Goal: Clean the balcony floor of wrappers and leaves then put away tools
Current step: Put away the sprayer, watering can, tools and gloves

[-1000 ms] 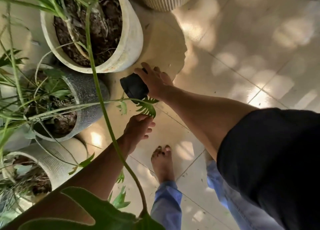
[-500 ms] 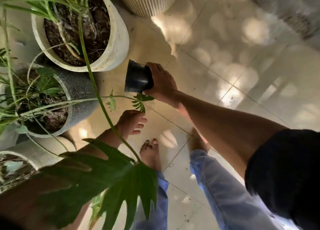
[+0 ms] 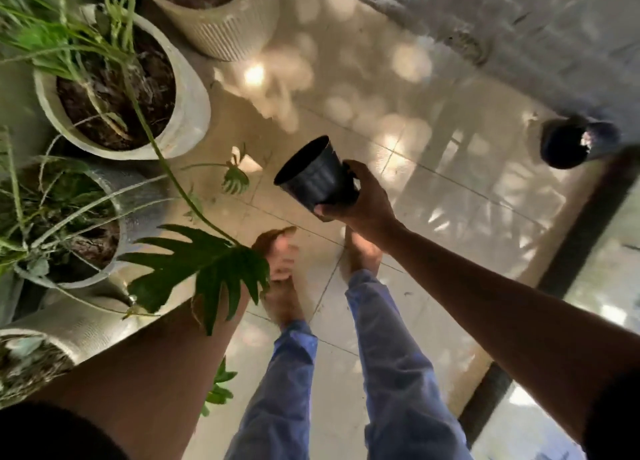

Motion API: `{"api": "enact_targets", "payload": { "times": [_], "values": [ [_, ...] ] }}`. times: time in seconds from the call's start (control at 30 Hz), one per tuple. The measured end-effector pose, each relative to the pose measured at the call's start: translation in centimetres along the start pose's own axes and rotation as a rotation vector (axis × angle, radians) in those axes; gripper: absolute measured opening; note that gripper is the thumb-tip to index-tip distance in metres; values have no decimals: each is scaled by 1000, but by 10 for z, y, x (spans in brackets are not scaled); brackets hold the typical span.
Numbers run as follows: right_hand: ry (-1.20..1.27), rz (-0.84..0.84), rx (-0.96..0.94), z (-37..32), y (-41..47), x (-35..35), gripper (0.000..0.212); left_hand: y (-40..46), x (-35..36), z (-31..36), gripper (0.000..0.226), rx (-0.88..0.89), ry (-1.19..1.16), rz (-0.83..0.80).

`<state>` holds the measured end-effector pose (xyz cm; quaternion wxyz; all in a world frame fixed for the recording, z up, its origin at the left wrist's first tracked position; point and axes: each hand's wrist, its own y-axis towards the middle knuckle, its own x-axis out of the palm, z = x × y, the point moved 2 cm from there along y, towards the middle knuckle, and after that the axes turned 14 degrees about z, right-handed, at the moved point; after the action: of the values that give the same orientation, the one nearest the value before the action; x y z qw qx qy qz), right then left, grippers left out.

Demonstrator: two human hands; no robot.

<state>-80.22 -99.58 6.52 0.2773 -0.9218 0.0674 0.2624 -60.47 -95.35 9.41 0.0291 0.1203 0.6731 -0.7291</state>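
Holding the small black pot [image 3: 313,174] up over the tiled floor [image 3: 433,189], the right hand [image 3: 362,196] has its fingers wrapped around the base, while the left hand [image 3: 277,251] hangs low behind a big split leaf [image 3: 204,269], blurred, so I cannot tell how its fingers lie. To do this well I'd say keep that grasp firm and carry the pot level towards the other dark pot [image 3: 571,142] lying near the floor's far right edge. The held pot lies tipped on its side, its long axis running rim to base, the open mouth facing up-left towards the planters [image 3: 187,113].
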Motion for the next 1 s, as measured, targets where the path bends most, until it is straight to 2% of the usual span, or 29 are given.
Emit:
{"api": "enact_targets", "payload": {
  "times": [0.07,0.13,0.23,0.3,0.37,0.47,0.57,0.67,0.77,0.83,0.93,1.0],
  "values": [
    [43,7,98,11,-15,-16,88,-10,10,12,45,160,-79,-89],
    [107,38,187,21,-28,-33,89,-19,29,26,47,304,-99,-85],
    [267,67,328,32,-41,-54,83,-30,63,43,92,414,-14,-103],
    [385,48,408,39,-49,-70,75,-36,87,52,110,478,5,-115],
    [475,15,450,49,-55,-87,71,-38,107,57,122,538,71,-44],
    [551,-88,494,67,-57,-112,59,-33,133,59,121,623,168,69],
    [609,-163,540,84,-49,-138,38,-35,159,69,103,638,202,84],
    [380,-107,551,108,-36,-166,28,-40,183,85,82,702,306,30],
    [87,22,462,138,-12,-201,20,-45,206,103,85,700,411,60],
    [-45,39,436,158,6,-233,22,-45,227,117,81,703,474,50],
    [-112,100,340,190,33,-280,27,-33,269,139,91,735,533,74],
    [-212,153,277,213,52,-303,36,-21,305,152,93,754,554,12]
  ]
}}
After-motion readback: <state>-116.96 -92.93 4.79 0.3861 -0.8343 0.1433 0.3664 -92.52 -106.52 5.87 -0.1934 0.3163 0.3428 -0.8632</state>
